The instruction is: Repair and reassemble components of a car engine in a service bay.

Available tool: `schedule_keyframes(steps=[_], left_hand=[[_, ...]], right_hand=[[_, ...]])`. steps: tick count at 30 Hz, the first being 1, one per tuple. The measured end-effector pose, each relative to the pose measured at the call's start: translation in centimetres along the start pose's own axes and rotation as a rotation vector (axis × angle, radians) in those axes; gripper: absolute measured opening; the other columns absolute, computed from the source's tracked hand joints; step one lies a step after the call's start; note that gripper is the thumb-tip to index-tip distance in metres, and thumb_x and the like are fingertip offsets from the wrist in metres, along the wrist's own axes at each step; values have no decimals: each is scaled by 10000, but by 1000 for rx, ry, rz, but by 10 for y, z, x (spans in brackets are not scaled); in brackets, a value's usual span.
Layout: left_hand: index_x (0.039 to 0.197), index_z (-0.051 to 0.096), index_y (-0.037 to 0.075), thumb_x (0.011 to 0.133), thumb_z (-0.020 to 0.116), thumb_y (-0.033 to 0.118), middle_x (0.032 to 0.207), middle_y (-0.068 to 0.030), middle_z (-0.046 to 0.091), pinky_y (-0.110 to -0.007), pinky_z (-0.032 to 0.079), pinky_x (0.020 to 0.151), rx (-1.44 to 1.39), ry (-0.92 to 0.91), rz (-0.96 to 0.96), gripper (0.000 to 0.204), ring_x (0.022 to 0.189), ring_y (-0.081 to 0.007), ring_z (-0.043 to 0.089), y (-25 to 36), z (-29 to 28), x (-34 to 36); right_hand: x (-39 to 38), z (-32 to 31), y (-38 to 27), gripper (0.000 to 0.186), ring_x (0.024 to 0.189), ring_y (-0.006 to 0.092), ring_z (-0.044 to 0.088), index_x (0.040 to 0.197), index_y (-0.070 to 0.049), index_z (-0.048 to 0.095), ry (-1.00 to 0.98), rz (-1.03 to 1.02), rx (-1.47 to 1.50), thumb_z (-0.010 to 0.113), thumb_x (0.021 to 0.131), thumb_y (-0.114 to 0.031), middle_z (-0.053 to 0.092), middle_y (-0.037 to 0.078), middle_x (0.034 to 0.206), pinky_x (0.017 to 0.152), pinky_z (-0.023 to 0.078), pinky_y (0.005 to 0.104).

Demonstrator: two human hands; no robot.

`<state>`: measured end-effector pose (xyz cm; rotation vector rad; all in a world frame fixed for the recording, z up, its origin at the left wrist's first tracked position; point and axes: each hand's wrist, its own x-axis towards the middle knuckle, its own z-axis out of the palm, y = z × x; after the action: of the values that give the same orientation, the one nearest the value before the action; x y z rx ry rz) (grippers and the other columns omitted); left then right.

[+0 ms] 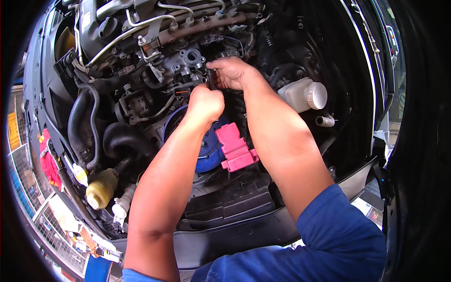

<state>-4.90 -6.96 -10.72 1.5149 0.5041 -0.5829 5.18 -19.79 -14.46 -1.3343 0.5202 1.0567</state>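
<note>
My left hand [206,102] is closed in a fist over the middle of an open engine bay. What its fingers hold is hidden. Just left of the fist, a dark flat piece with an orange mark [182,92] sticks out; I cannot tell whether it belongs to something in the hand. Close by on the right, my right hand [233,73] curls its thumb and fingers around a dark upright rod-shaped piece [211,78], whose lower end reaches the left fist. Beyond both hands sits a grey metal flange [191,57] with a round opening.
Below the hands lie a pink plastic cover [235,148] and a blue round part [206,160]. A white reservoir [300,94] stands right, a yellowed one [102,189] lower left. Black hoses [80,120] run along the left, metal pipes [136,29] across the back.
</note>
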Motion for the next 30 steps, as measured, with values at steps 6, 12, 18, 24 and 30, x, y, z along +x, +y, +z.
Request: schedule_keyframes(steps=[6, 12, 18, 24, 30], left_hand=[[1208, 639, -46, 855, 521, 87, 928, -185, 701, -392, 544, 723, 236, 23, 167, 396, 809, -288, 690, 0, -10, -9], [1083, 684, 36, 789, 594, 128, 1043, -210, 679, -490, 545, 869, 1131, 202, 436, 322, 1009, -397, 666, 4, -60, -54], [1309, 629, 147, 810, 571, 29, 1055, -191, 685, -487, 561, 847, 1257, 36, 291, 516, 976, -396, 686, -10, -101, -58], [1319, 626, 165, 800, 547, 4, 1091, -185, 690, -491, 557, 851, 1267, 17, 271, 549, 975, -409, 681, -14, -129, -64], [1257, 655, 93, 822, 626, 131, 1090, -174, 700, -483, 542, 881, 1210, 58, 464, 438, 1016, -386, 675, -3, -124, -68]], right_hand=[[1, -1, 7, 164, 700, 220, 676, 1092, -52, 582, 12, -93, -27, 631, 942, -95, 681, 101, 823, 573, 554, 346], [7, -4, 7, 211, 757, 212, 707, 1125, -85, 544, -24, -35, -61, 655, 949, -119, 698, 90, 876, 600, 569, 329], [7, -2, 7, 204, 776, 221, 713, 1103, -95, 539, -37, -58, -51, 665, 945, -121, 700, 92, 885, 621, 571, 331], [5, 2, 8, 266, 775, 226, 710, 1150, -88, 535, -26, -79, -52, 686, 933, -123, 689, 90, 905, 638, 575, 334], [7, 4, 8, 301, 758, 205, 694, 1177, -95, 532, -28, -75, -68, 695, 926, -118, 666, 71, 871, 644, 586, 347]])
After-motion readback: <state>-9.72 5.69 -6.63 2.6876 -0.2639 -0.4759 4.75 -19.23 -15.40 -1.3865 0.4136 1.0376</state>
